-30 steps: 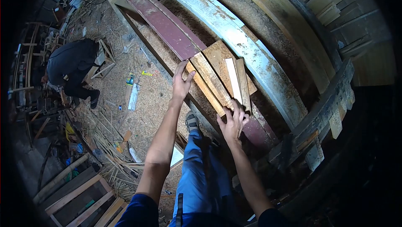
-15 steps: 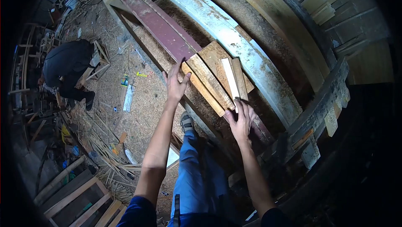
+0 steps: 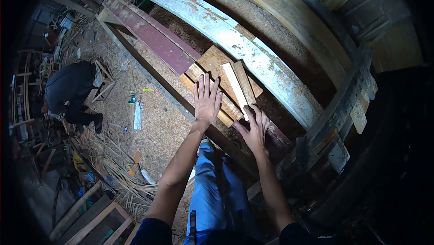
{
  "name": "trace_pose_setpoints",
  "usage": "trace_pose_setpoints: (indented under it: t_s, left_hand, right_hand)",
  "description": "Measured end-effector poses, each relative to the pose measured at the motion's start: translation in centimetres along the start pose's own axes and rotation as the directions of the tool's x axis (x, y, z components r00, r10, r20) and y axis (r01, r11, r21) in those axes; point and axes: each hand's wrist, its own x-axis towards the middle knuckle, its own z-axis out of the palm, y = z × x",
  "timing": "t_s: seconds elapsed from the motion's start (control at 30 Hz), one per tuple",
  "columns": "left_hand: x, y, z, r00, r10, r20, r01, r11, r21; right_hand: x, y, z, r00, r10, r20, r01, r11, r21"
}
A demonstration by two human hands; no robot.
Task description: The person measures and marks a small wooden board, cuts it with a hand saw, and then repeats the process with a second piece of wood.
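Note:
My left hand (image 3: 207,105) lies palm down with its fingers spread over two wooden blocks (image 3: 194,71) placed side by side. At the near ends of the blocks is my right hand (image 3: 256,132), its thumb apart from its bent fingers. Those fingertips touch the near end of a pale wood strip (image 3: 234,82); no closed grip shows. A browner strip (image 3: 245,81) sits beside the pale one, both on a flat wooden board (image 3: 211,58). Everything rests on or against a maroon-painted beam (image 3: 158,45), whose near end shows past my right hand.
A long white-painted beam (image 3: 203,19) curves past on the right, with a bare wooden beam (image 3: 289,12) beyond it. A dark rough timber (image 3: 339,100) crosses at right. On the left a person (image 3: 70,89) bends over a small wooden frame (image 3: 104,82). Sawdust and scraps cover the floor.
My left hand has moved right, from the outer edge of the blocks to flat on top of them. My right hand stays at their near ends. The view has shifted slightly.

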Motion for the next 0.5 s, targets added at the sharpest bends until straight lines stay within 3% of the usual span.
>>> trace_pose_setpoints:
  t_s: [0.1, 0.23, 0.3, 0.5]
  left_hand:
    - [0.1, -0.2, -0.3, 1.0, 0.005, 0.027, -0.004, 1.0, -0.008]
    - [0.2, -0.2, -0.1, 0.999, 0.007, 0.04, -0.008, 1.0, 0.024]
    - [0.2, -0.2, 0.0, 1.0, 0.01, 0.027, -0.01, 1.0, -0.012]
    - [0.2, -0.3, 0.2, 1.0, 0.021, -0.007, -0.021, 1.0, 0.021]
  right_hand:
    - [-0.4, 0.2, -0.7, 0.995, -0.014, 0.101, 0.018, 0.999, -0.044]
    - [-0.2, 0.1, 0.0, 0.998, 0.054, 0.027, -0.052, 0.997, -0.063]
    - [0.7, -0.3, -0.1, 0.995, 0.073, 0.07, -0.069, 0.996, -0.054]
    - [1.5, 0.9, 1.1, 0.998, 0.053, 0.04, -0.051, 0.997, -0.052]
